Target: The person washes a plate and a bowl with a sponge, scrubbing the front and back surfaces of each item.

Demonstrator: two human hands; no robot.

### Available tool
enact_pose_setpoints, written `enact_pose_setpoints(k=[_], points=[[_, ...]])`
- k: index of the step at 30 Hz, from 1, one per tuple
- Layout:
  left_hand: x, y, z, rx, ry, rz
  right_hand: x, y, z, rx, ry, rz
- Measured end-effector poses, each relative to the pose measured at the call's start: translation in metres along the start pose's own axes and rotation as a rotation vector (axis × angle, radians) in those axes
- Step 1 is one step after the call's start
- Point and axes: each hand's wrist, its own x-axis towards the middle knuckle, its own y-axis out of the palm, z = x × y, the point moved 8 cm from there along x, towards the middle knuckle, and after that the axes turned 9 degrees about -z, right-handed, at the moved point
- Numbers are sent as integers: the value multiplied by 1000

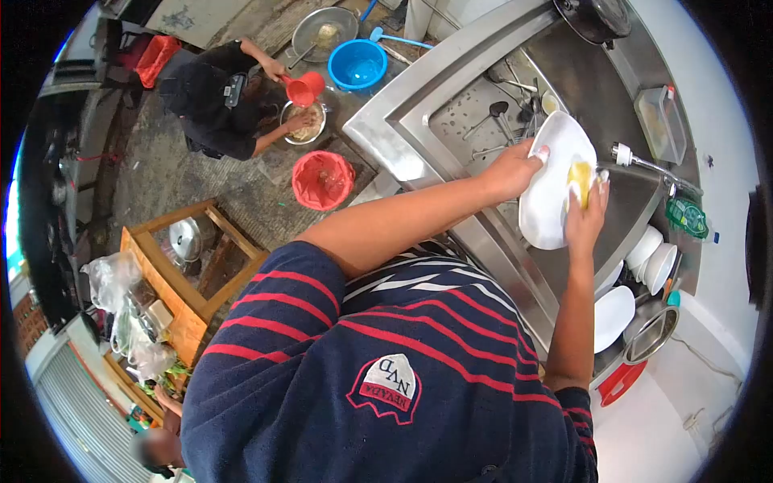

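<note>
Over the steel sink (459, 125), a white plate (550, 201) is held tilted. My left hand (518, 167) grips its upper left edge, thumb on the plate's face. A yellow sponge (579, 175) with suds is pressed on the plate's face by my right hand (588, 211), whose fingers are soapy. Ladles and other utensils (499, 111) lie in the sink basin beyond the plate. The faucet (624, 154) is just to the right of the plate.
White bowls (659, 266), another white plate (613, 318) and a metal strainer (651, 332) are at the right. A green soap bottle (686, 216) lies by the wall. At upper left, a person (211, 101) crouches by a blue basin (357, 64) and red bucket (323, 180).
</note>
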Motion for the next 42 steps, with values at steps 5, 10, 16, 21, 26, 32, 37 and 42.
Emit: enact_pose_setpoints(k=[5,10,16,21,26,32,37,42], points=[[0,-1,-4,-122,13,-13,18,17,67,171,-37,4],[0,-19,-7,-160,42,-142,-24,-28,130,332,-274,151],[2,-6,-3,-84,10,-10,-32,-27,38,197,-192,196],[-7,5,-7,83,22,15,12,3,21,80,-73,-68],[2,-4,-1,-155,36,-28,0,-7,118,259,-119,24],[-1,-7,-4,-148,47,-36,-46,-41,105,289,-238,249],[-1,1,-4,-26,10,20,-29,-39,21,80,-246,6],[-6,6,0,52,-50,53,25,-3,26,13,-115,-114]])
